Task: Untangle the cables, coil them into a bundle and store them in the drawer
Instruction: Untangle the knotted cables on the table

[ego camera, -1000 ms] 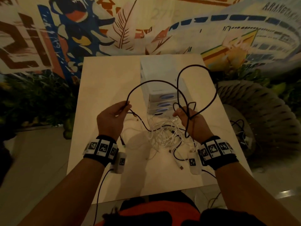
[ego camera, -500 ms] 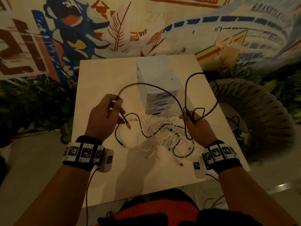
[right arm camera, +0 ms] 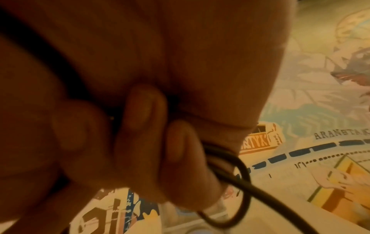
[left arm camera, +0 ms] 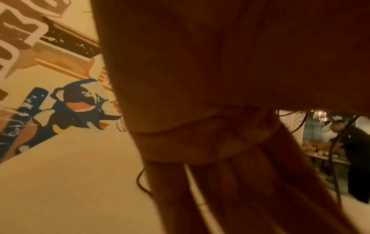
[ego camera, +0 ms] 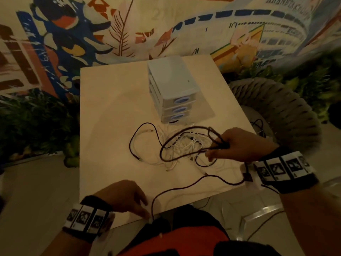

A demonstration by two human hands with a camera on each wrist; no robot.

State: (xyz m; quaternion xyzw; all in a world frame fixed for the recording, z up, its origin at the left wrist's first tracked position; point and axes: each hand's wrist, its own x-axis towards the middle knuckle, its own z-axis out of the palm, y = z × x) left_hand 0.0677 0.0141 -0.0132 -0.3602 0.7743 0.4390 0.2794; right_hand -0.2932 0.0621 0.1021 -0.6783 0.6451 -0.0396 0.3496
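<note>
Head view, black cable (ego camera: 167, 145) looped, right hand (ego camera: 238, 145) gripping it

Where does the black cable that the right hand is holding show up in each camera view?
Head: black cable loops left from the right hand, mid-frame.
Left wrist: cannot tell; only thin dark strands at the edges.
Right wrist: black cable loops below the curled fingers.
Shared landmark: painted mural.

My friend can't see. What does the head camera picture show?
The right hand grips loops of a black cable above tangled white cables on a table. The left hand reaches to the near edge; a white drawer unit stands behind.
</note>
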